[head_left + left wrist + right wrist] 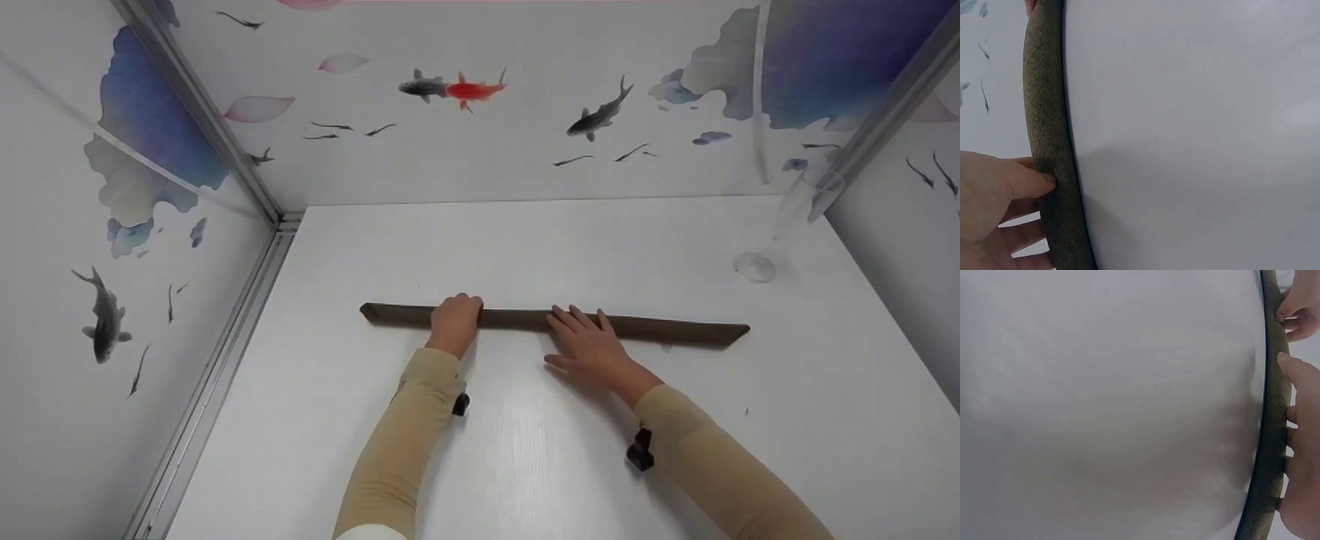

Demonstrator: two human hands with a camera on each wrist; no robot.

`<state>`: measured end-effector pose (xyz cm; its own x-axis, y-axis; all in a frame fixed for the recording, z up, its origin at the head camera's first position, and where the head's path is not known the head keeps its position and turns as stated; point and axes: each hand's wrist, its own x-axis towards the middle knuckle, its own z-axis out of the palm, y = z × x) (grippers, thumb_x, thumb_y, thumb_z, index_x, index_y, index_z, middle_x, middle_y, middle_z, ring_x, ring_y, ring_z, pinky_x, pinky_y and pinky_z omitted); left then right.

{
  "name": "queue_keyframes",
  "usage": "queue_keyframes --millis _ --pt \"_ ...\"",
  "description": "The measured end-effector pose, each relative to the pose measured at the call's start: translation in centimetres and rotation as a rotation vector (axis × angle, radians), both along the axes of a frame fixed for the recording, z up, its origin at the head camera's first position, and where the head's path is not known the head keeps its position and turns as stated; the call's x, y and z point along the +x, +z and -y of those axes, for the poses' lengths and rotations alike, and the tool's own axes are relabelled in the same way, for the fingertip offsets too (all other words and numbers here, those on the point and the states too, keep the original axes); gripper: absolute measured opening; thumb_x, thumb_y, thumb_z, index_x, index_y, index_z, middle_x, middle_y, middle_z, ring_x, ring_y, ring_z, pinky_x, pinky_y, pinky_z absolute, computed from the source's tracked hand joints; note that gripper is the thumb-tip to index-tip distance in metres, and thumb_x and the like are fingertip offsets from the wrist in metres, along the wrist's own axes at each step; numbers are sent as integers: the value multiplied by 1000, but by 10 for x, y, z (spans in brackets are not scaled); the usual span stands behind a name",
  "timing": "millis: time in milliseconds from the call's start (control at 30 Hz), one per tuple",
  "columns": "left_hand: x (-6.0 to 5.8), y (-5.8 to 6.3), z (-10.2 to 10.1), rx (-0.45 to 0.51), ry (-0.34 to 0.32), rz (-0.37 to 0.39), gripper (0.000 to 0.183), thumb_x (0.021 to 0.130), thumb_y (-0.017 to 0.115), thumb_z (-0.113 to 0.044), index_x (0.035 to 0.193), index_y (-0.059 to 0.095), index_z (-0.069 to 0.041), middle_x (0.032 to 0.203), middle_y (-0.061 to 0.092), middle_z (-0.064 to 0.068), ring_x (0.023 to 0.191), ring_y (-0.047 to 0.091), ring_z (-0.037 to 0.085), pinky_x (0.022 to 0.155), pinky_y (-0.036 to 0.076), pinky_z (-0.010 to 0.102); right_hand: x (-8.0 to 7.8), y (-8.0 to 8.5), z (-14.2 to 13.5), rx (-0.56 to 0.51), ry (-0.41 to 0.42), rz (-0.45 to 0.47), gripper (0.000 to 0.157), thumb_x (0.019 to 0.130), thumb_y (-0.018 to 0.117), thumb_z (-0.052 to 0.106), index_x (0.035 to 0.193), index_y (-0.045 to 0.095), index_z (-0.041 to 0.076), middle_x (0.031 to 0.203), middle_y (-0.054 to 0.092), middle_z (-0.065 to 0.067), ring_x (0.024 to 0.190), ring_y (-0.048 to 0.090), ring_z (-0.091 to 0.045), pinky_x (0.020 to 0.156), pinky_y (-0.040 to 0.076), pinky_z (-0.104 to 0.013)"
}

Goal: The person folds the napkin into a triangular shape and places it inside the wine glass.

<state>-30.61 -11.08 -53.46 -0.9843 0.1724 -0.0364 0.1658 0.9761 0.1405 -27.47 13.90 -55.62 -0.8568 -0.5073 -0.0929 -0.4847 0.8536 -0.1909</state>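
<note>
A long, narrow strip of dark brown folded cloth (516, 319) lies crosswise on the white table, both its ends cut off at a slant. My left hand (455, 321) grips it left of its middle. In the left wrist view the thumb (1036, 181) lies over the cloth, with the other fingers behind it. My right hand (592, 350) rests on the strip right of the middle, its fingers spread and fairly straight, the thumb pointing left and off the cloth. The right wrist view shows the cloth (1275, 399) running along those fingertips.
A clear stemmed glass (754, 267) stands at the table's back right. White panels printed with fish and blue leaves wall the table at the back and both sides. A metal frame rail (225, 360) runs along the left edge.
</note>
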Motion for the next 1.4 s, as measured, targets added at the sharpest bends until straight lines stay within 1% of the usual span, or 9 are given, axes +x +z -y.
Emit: queue_keyframes --millis 200,333,433,600,800,900,1100,1300,1400 --pt "4 2 -16 -34 -46 -35 19 97 60 -6 113 70 -9 99 67 9 92 64 26 78 54 37 -1 0 0 29 1 10 81 94 53 56 155 26 10 160 20 -9 146 16 -32 114 7 -59" --pt "4 4 -29 -41 -71 -49 18 97 60 -10 111 72 -10 97 68 8 90 65 25 75 54 37 -1 2 2 57 15 4 83 94 56 56 154 26 7 160 20 -12 146 16 -35 115 8 -55" --pt "4 4 -41 -67 -99 -63 18 97 61 -13 110 73 -12 97 68 7 89 65 25 74 55 38 0 3 3 59 32 -1 85 93 58 54 153 26 3 159 21 -15 145 16 -37 116 11 -51" --pt "4 3 -58 -119 -134 -109 17 98 60 -16 108 73 -15 96 67 6 89 64 24 74 55 39 -1 1 4 33 40 10 85 93 58 53 154 25 3 160 19 -15 145 14 -37 116 12 -51" --pt "2 5 -70 -129 -151 -132 15 98 60 -16 106 72 -13 97 65 6 91 62 23 74 55 38 -1 -2 3 12 43 29 89 92 58 55 155 21 4 161 16 -15 146 10 -38 116 10 -53" --pt "-1 5 -73 -132 -141 -121 15 98 61 -15 106 72 -14 97 65 6 91 62 23 74 55 38 0 -2 2 -6 49 40 90 92 57 56 155 19 5 161 14 -14 146 8 -37 116 9 -52" --pt "-8 6 -74 -103 -119 -39 12 96 64 -16 103 73 -16 97 66 5 91 63 24 75 55 38 2 -3 1 -30 49 45 86 93 57 53 155 20 4 160 16 -15 146 11 -38 116 10 -53" --pt "-14 8 -75 -64 -93 5 10 93 68 -18 100 74 -16 96 68 2 90 64 22 75 54 37 -2 0 5 -35 -3 -4 73 94 62 41 151 33 4 155 30 -15 142 26 -37 113 21 -54" --pt "-16 7 -76 -62 -90 24 9 93 68 -18 100 75 -16 96 68 2 90 65 22 75 54 36 -5 0 8 -69 -41 -58 59 95 63 34 143 45 5 147 43 -15 135 38 -36 107 29 -56"
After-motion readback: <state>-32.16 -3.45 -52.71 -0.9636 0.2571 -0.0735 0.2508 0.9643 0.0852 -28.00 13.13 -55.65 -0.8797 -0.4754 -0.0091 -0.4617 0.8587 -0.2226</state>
